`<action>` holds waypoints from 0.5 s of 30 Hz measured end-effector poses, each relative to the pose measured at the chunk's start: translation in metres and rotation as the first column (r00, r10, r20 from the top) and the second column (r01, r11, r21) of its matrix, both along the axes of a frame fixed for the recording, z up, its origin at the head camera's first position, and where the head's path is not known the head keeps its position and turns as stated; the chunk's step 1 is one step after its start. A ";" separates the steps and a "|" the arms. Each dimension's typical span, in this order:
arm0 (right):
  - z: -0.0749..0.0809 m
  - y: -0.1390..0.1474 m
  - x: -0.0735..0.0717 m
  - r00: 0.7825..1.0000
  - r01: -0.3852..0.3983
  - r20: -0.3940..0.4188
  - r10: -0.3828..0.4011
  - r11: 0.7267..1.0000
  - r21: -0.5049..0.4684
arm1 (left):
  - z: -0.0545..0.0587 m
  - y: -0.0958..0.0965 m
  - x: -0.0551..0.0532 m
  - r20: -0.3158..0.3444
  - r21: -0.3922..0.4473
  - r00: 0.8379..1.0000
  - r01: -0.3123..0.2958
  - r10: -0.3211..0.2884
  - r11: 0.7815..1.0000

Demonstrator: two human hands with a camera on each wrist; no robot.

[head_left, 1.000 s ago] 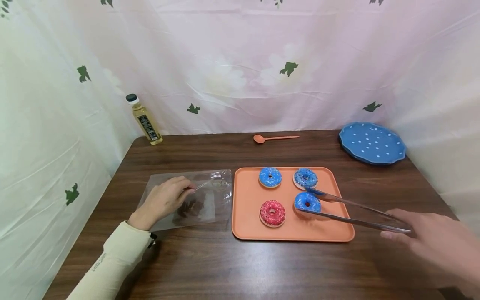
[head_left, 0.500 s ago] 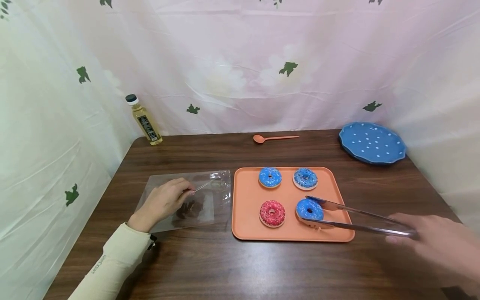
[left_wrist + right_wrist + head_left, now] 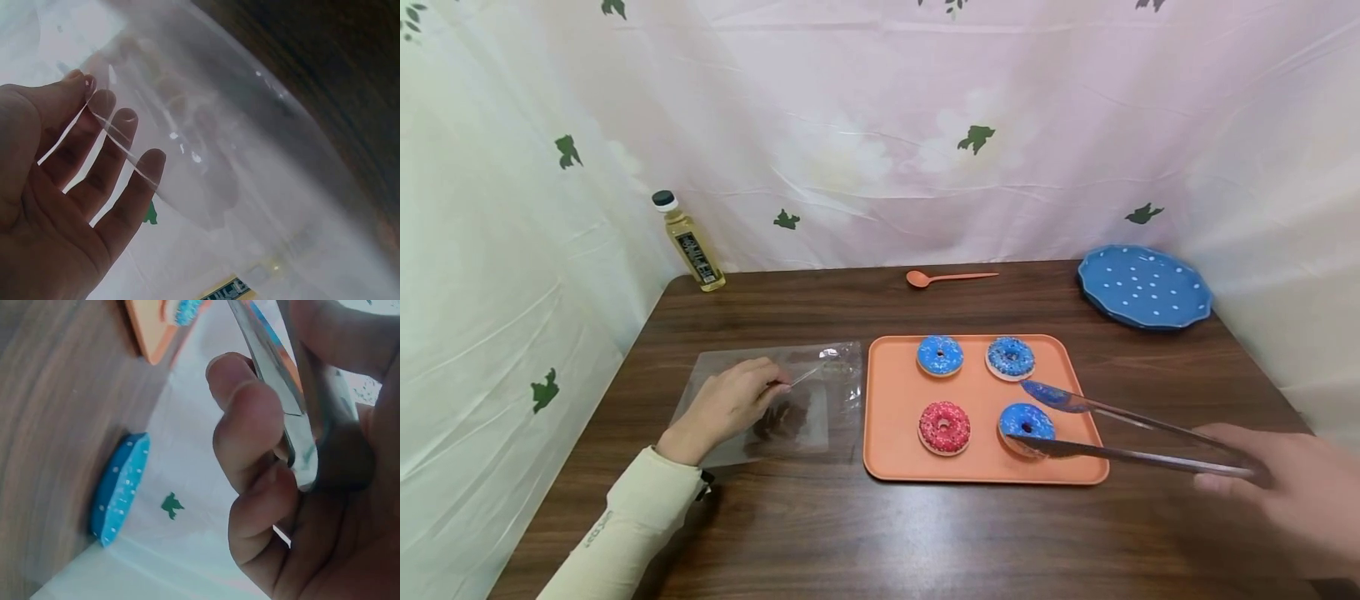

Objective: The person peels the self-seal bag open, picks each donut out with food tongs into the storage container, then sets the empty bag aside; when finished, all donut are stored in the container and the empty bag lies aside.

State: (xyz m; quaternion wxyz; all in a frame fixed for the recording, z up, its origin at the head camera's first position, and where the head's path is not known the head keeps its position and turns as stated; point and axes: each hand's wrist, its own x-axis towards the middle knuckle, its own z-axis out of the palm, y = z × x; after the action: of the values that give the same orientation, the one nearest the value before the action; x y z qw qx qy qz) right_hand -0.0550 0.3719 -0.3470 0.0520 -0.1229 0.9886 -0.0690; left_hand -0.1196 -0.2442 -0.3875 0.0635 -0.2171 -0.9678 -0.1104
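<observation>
In the head view my left hand (image 3: 726, 408) pinches the edge of a clear plastic bag (image 3: 808, 425) lying at the left. The left wrist view shows thumb and forefinger on the film (image 3: 187, 162), the other fingers behind it. My right hand (image 3: 1292, 483) grips metal tongs (image 3: 1135, 456), fingers curled round their bend in the right wrist view. The tongs' tips are spread, one over the front of a blue donut (image 3: 1030, 417), the other behind it. On the orange tray (image 3: 895, 392) also lie a pink donut (image 3: 934, 433), a blue donut (image 3: 928, 357) and a dark-speckled blue donut (image 3: 1000, 360).
An orange spoon (image 3: 917, 278) lies behind the tray. A blue dotted plate (image 3: 1142, 292) stands at the back right, a bottle of yellow liquid (image 3: 696, 254) at the back left. Patterned cloth (image 3: 880, 167) hangs around the dark wooden table (image 3: 850, 542).
The front blue donut has shifted forward and right, away from the speckled one. The tongs have moved right with it, and their tips have spread apart. The left hand stays put.
</observation>
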 end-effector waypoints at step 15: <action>0.006 -0.009 -0.002 0.972 0.226 -0.041 -0.232 0.967 -0.120 | -0.009 0.013 0.002 0.071 -0.114 0.995 -0.059 0.067 0.992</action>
State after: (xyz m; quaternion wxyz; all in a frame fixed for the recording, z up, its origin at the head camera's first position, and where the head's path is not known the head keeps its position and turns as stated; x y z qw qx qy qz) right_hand -0.0570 0.3628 -0.3408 0.0096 -0.0125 0.9917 -0.1276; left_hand -0.1176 -0.2309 -0.3967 0.0187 -0.1853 -0.9805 -0.0622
